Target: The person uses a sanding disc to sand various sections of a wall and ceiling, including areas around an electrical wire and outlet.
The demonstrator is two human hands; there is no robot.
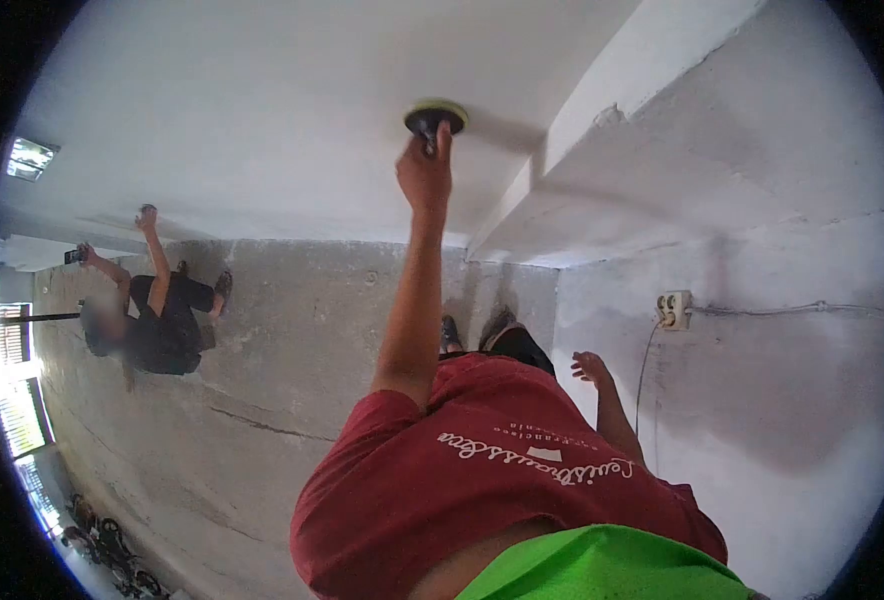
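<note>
— Where's the sanding pad (pixel 437 114)?
— Flat against the white surface (pixel 262 120), gripped by a co-worker's raised hand (pixel 425 175) to press it. Their other hand (pixel 592 368) hangs spread. The wearer's own hands are out of view.

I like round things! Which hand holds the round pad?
The red-shirted person's raised hand grips the round pad against the white surface; their other hand is empty.

Round yellow-edged sanding pad (pixel 436 114): handle covered by the raised hand (pixel 425 175); how the fingers close on it cannot be told.
Other hand (pixel 590 368): small, forearm partly behind the red printed shirt (pixel 482 480).
Bright green garment (pixel 602 565): cut off by bottom edge.
Person at a distance (pixel 152 320): face blurred, held item too small.
Dark items at lower left (pixel 112 545): unidentifiable.
</note>
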